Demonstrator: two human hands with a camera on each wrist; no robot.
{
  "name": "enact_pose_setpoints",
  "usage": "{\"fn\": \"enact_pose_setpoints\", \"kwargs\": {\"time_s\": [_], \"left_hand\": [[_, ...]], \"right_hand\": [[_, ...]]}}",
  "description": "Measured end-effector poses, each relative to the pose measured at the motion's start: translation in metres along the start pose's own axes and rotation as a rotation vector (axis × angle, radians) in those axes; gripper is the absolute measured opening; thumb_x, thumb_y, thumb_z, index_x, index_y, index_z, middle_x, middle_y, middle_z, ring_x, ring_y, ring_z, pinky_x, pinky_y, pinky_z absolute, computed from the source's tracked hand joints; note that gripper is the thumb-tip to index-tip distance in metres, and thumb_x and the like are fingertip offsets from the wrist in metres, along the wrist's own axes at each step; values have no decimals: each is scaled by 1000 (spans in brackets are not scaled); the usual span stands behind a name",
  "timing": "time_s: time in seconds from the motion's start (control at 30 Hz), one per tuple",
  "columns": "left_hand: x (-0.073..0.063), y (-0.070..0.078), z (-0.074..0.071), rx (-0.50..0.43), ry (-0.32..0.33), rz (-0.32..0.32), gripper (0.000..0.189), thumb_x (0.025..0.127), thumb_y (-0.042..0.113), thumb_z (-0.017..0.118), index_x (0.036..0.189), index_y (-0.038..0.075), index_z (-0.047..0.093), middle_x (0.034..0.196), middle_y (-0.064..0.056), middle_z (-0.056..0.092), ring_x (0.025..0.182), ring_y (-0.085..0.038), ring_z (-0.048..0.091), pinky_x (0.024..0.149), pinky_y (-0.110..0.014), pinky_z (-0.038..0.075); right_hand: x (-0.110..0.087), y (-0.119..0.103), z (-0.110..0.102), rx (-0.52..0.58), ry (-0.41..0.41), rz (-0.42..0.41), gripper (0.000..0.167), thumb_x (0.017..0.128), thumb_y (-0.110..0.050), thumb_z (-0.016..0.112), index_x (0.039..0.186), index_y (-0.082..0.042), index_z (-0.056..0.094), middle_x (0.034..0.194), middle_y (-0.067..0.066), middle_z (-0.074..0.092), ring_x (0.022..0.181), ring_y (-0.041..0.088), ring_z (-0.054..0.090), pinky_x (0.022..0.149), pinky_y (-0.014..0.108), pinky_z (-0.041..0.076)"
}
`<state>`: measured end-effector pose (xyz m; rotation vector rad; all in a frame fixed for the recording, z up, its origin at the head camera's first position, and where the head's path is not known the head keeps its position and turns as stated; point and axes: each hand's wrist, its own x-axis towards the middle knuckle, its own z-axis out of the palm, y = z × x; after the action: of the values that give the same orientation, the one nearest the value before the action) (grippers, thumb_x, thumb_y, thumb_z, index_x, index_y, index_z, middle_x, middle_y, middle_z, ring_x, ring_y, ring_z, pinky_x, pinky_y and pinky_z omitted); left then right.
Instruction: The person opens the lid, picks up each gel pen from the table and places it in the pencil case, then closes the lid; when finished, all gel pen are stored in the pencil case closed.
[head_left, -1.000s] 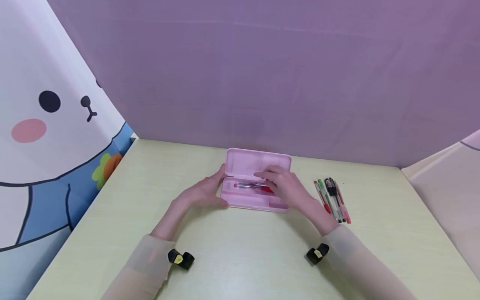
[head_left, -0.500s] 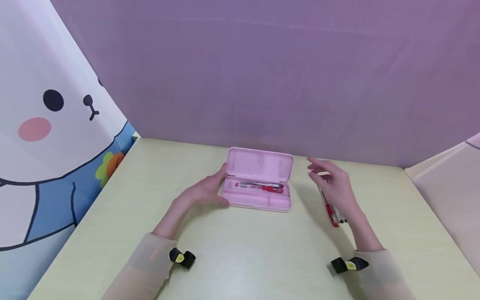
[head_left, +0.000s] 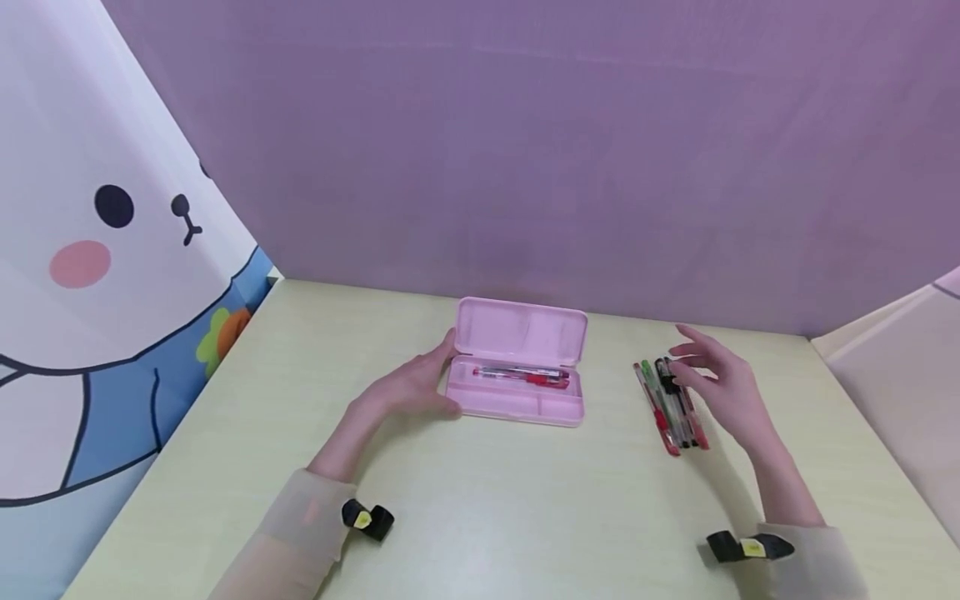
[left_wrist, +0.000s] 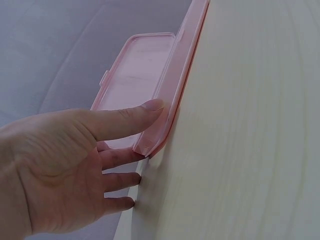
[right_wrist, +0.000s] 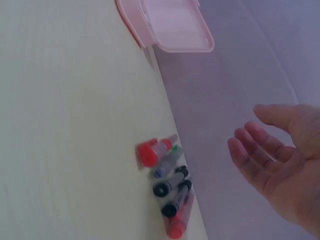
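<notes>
My left hand holds the left end of an open pink pencil case, thumb at the front side and fingers towards the back. In the left wrist view the thumb presses on the case's side wall. Inside the long rear compartment lie a red pen and a darker-tipped one next to it. My right hand hovers beside and over a row of loose pens, fingers loosely bent, holding nothing. Red, green and black caps show among those pens; the right wrist view has their ends apart from the hand.
The pale wooden table runs back to a purple cloth backdrop. A cartoon-printed cloth hangs on the left, and a pale panel stands at the right. The case's lid leans back near the backdrop.
My right hand has left the pencil case and swung right to the loose pens, uncovering the pens in the case. The left hand stays on the case.
</notes>
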<state>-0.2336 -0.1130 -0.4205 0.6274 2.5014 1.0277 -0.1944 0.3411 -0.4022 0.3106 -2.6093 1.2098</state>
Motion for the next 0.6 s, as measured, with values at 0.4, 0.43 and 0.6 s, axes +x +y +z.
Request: {"fn": "enact_pose_setpoints", "kwargs": {"time_s": [0.4, 0.43, 0.6], "left_hand": [[-3, 2, -1, 4, 11, 9, 121, 83, 16, 84, 167, 15, -4, 171, -9, 29, 157, -32, 31, 127, -56, 28], [-3, 2, -1, 3, 12, 12, 121, 83, 16, 84, 167, 15, -3, 170, -9, 30, 156, -32, 31, 127, -57, 28], [-4, 3, -1, 3, 6, -4, 121, 84, 17, 83, 167, 15, -5, 172, -9, 27, 157, -33, 29, 128, -58, 26]], "right_hand": [[-6, 28, -30, -48, -97, 125, 69, 99, -12, 67, 159, -3, 34, 112, -22, 65, 94, -17, 62, 73, 15, 60], [-6, 30, -30, -48, -112, 140, 70, 99, -11, 67, 160, -2, 33, 116, -12, 67, 94, -18, 61, 73, 16, 61], [-7, 35, -30, -34, -200, 205, 76, 99, -11, 67, 161, 0, 26, 136, 38, 56, 96, -17, 60, 75, 20, 62]]}}
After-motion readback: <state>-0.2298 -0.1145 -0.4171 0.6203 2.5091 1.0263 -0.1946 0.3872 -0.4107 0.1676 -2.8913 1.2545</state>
